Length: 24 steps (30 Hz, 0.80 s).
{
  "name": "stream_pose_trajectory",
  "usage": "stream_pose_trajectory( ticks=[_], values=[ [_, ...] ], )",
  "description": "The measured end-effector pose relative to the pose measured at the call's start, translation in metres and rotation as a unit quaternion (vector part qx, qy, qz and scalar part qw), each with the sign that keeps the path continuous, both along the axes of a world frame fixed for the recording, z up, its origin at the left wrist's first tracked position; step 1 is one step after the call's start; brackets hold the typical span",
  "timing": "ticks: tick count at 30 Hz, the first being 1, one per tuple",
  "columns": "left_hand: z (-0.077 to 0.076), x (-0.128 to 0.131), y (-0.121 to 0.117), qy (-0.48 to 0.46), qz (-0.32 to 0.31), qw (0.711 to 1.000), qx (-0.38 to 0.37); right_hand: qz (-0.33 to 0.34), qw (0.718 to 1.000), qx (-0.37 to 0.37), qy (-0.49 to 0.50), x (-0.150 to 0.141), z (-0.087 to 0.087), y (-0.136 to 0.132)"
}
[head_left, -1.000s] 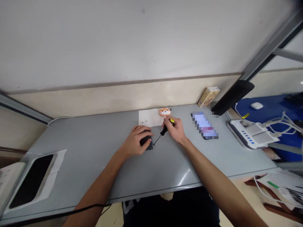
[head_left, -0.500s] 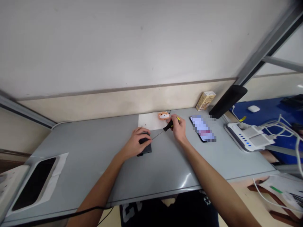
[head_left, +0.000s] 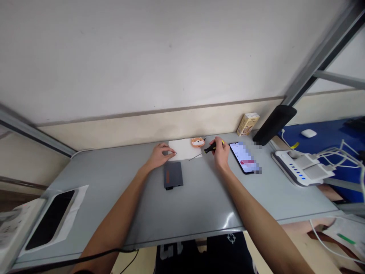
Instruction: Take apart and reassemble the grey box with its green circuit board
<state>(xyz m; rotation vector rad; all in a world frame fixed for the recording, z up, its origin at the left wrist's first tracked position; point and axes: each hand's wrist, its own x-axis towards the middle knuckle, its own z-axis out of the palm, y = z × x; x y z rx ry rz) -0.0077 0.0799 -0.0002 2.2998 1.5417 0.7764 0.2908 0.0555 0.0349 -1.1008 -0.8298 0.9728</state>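
My right hand is closed around the black and yellow handle of a screwdriver, its thin shaft slanting down-left over the table and the edge of a white sheet. My left hand has thumb and index finger pinched together over the sheet's left end. Whatever they pinch is too small to make out; a tiny dark piece, like a screw, shows at the fingertips. Just below that hand, a flat dark grey box-shaped device with orange lettering lies on the table, touched by neither hand.
An orange animal-face item lies on the sheet's right end. To the right are a lit phone, a small carton, a black cylinder and a white power strip with cables. A dark-screened device lies far left.
My left hand has let go of the grey device and moved up to the white sheet. My right hand has drawn the screwdriver away from the device, up and to the right.
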Motion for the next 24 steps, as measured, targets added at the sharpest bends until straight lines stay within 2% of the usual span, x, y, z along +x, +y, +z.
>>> stream_pose_trajectory(
  ticks=[3,6,7,10,11,14,17,19,20,22,24],
  values=[
    [0.008,0.000,-0.008,-0.011,0.011,1.000,-0.017,-0.003,1.000,0.002,-0.002,0.001,0.003,-0.001],
    [0.021,-0.002,-0.033,-0.052,0.047,0.997,-0.033,-0.013,1.000,0.009,0.001,0.005,0.005,-0.001],
    [0.025,-0.003,-0.044,-0.066,0.042,0.996,-0.044,-0.017,1.000,0.012,0.003,0.007,0.005,-0.001],
    [0.032,-0.005,-0.081,-0.062,-0.038,0.990,-0.124,-0.028,0.999,0.010,0.016,0.010,0.006,0.001],
    [0.033,-0.003,-0.091,-0.058,-0.042,0.988,-0.139,-0.031,0.999,0.007,0.020,0.010,0.007,0.001],
    [0.034,0.009,-0.112,-0.053,0.011,0.985,-0.167,-0.031,0.999,0.009,0.021,0.010,0.006,0.001],
    [0.036,0.031,-0.116,-0.032,0.056,0.975,-0.214,-0.034,0.999,0.026,-0.003,0.009,0.006,0.000],
    [0.039,0.041,-0.112,-0.008,0.068,0.975,-0.210,-0.043,0.997,0.049,-0.048,0.011,0.007,-0.002],
    [0.041,0.044,-0.109,0.000,0.055,0.976,-0.212,-0.046,0.994,0.064,-0.078,0.013,0.008,-0.003],
    [0.043,0.041,-0.102,-0.004,-0.013,0.969,-0.246,-0.035,0.984,0.094,-0.146,0.016,0.011,-0.007],
    [0.043,0.034,-0.098,-0.020,-0.087,0.954,-0.285,0.012,0.970,0.112,-0.215,0.018,0.016,-0.014]
  ],
)
